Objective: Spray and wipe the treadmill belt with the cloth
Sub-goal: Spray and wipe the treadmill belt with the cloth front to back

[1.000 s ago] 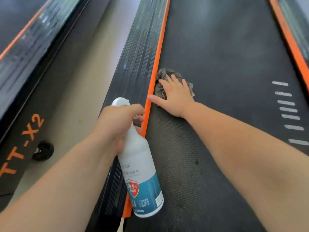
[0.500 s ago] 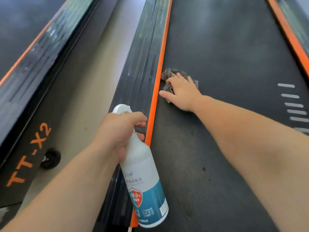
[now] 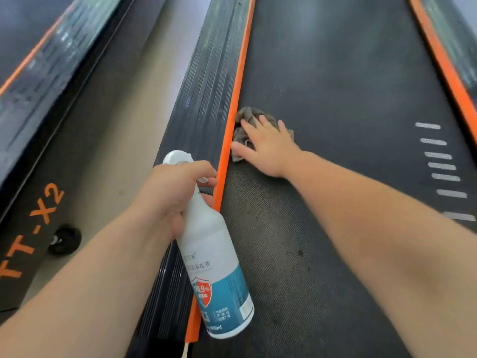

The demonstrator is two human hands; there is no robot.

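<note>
Beige floor (image 3: 124, 140), black wheel (image 3: 65, 240), neighbouring machine (image 3: 23, 140) with orange TT-X2 lettering (image 3: 46, 205)

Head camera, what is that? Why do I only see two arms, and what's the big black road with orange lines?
The camera sits on a person's head and looks down, so you see only their arms, as if they were your own. The black road is a treadmill belt, the strip people run on, with an orange edge along each side. The right hand lies flat on a grey cloth and presses it onto the belt, next to the left orange edge. The left hand holds a white spray bottle, with its fingers curled round the top. Further left are pale floor and another treadmill.
</note>
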